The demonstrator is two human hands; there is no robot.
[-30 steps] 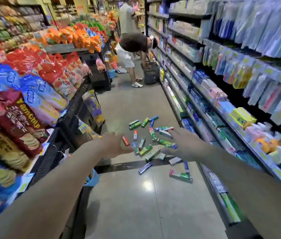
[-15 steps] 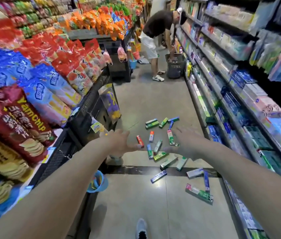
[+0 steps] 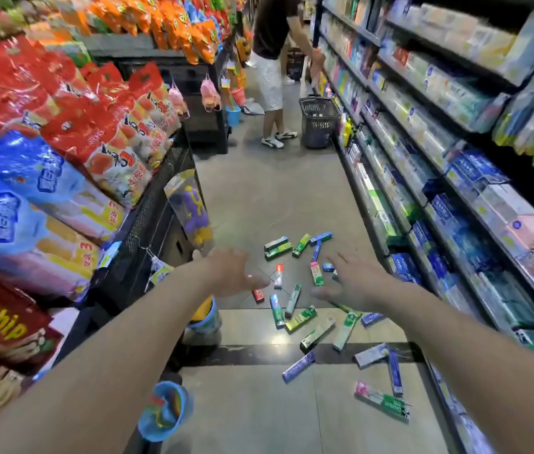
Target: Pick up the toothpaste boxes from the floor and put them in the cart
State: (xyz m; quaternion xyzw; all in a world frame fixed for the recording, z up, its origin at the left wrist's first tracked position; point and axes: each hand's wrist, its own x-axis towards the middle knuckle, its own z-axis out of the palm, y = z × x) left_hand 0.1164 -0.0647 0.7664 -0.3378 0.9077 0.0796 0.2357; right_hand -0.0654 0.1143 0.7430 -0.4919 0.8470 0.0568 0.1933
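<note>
Green, blue and red toothpaste boxes (image 3: 301, 319) lie flat, scattered at all angles across the floor (image 3: 275, 198).

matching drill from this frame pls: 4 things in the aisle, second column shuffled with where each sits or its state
Things:
1. left hand
2. dark shopping basket
3. pink-and-green toothpaste box
4. blue bucket

Places or states:
A. on the floor, nearest the camera of the scattered boxes
B. far down the aisle, standing beside the other person's feet
C. open, stretched forward, holding nothing
D. low at the foot of the left snack display, holding colourful items

Pairs: 1-C, 2-B, 3-A, 4-D
</note>
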